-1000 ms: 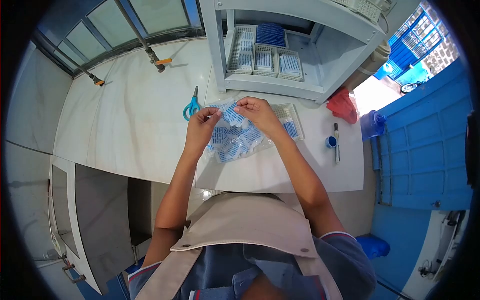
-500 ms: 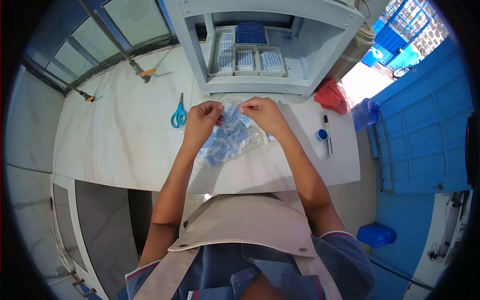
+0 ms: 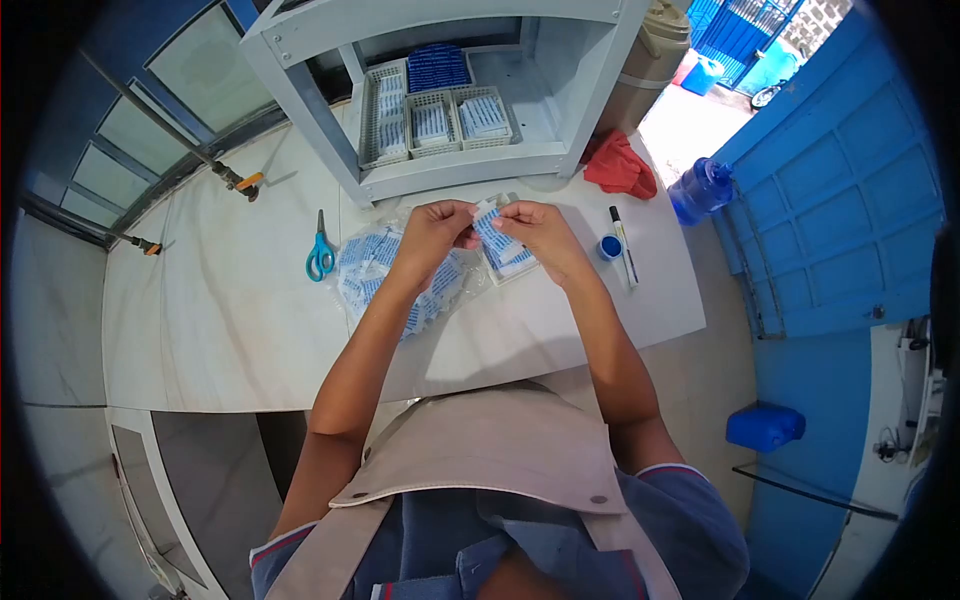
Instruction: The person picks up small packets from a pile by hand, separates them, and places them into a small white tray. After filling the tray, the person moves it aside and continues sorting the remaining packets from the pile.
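My left hand (image 3: 437,238) and my right hand (image 3: 541,237) are close together, both pinching a small white sachet with blue print (image 3: 489,227). Just below it, partly under my right hand, is a small white tray (image 3: 496,279) holding similar sachets. A clear plastic bag full of blue-printed sachets (image 3: 362,262) lies to the left, partly covered by my left hand and forearm. Scissors with turquoise handles (image 3: 320,258) rest on the table beside the bag.
A grey shelf unit (image 3: 462,170) stands at the back, with several white baskets (image 3: 432,124) of sachets inside. To the right are a round blue container (image 3: 609,247), a marker (image 3: 624,248) and a red cloth (image 3: 620,167). Valves with orange handles (image 3: 247,184) stick out at the left.
The view has turned and shifted right. My hands have moved from above the bag to above the small tray, with a sachet between them.
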`<state>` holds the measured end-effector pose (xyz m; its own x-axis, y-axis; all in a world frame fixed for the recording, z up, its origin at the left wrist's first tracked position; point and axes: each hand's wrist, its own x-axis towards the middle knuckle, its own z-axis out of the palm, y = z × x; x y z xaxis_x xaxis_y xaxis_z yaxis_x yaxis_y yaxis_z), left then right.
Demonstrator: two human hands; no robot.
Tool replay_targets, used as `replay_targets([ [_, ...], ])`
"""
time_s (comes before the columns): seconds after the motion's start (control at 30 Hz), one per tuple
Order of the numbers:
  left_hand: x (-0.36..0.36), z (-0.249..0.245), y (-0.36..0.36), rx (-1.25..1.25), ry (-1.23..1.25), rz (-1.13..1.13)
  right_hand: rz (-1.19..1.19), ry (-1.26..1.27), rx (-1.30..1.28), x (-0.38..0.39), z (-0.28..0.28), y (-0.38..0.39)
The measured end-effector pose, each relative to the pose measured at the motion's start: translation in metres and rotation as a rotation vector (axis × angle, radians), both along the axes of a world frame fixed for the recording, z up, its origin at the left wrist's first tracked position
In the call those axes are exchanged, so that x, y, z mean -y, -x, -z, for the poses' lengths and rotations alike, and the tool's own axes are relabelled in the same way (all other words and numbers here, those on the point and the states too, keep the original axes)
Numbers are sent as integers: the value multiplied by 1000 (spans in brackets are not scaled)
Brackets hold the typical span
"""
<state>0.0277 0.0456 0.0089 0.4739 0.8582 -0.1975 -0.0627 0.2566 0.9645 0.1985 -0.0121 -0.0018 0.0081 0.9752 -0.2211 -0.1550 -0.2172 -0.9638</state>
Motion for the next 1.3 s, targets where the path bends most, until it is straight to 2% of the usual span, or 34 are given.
replay_targets([
  [0.07,-1,6,-5,-17,13,43,129,-55,145,0,11,-6],
  [0.1,-1,8,-6,-135,-110,21,130,-54,144,-1,24,-8],
  [0.13,-2,8,-7,-252,-235,0,173,-84,295,-2,38,-9],
  [0.17,-3,8,-6,-251,-237,0,216,-116,446,-4,50,-11],
  [0.2,-3,8,-2,-274,-284,-37,216,-115,445,-2,51,-6],
  [0.27,-2,12,8,-301,-326,-76,359,-244,792,8,46,14],
  [0.3,-1,14,13,-289,-366,-95,355,-243,791,11,45,21],
  [0.37,1,18,25,-277,-406,-122,391,-299,1021,16,43,31],
  [0.5,14,19,58,-394,-446,-200,331,-346,1154,26,38,36],
  [0.57,19,20,76,-457,-490,-235,351,-367,1332,27,39,35],
  [0.67,29,10,98,-721,-545,-246,396,-360,1293,25,40,36],
  [0.7,30,12,103,-728,-540,-257,384,-366,1287,24,35,38],
  [0.77,35,20,115,-880,-708,-131,403,-491,1149,17,24,45],
  [0.8,38,23,116,-900,-717,-92,387,-495,1140,11,21,52],
  [0.87,43,25,113,-966,-739,-72,-81,-628,831,-6,15,71],
  [0.9,46,25,111,-1021,-768,-42,-84,-629,826,-13,17,82],
  [0.97,49,16,110,-1116,-766,14,-495,-552,1009,-26,22,104],
  [1.0,49,16,111,-1177,-734,-23,-499,-557,1009,-29,24,111],
  [1.07,47,18,117,-1239,-702,-67,-416,-579,1208,-36,28,123],
  [1.13,45,23,125,-1168,-783,-195,-377,-645,1156,-40,29,135],
  [1.2,45,24,128,-1175,-738,-205,-342,-706,1100,-38,33,143],
  [1.27,44,22,132,-1182,-700,-220,-258,-684,1149,-36,38,149],
  [1.3,44,21,134,-1118,-695,-214,-262,-687,1149,-37,39,150],
])
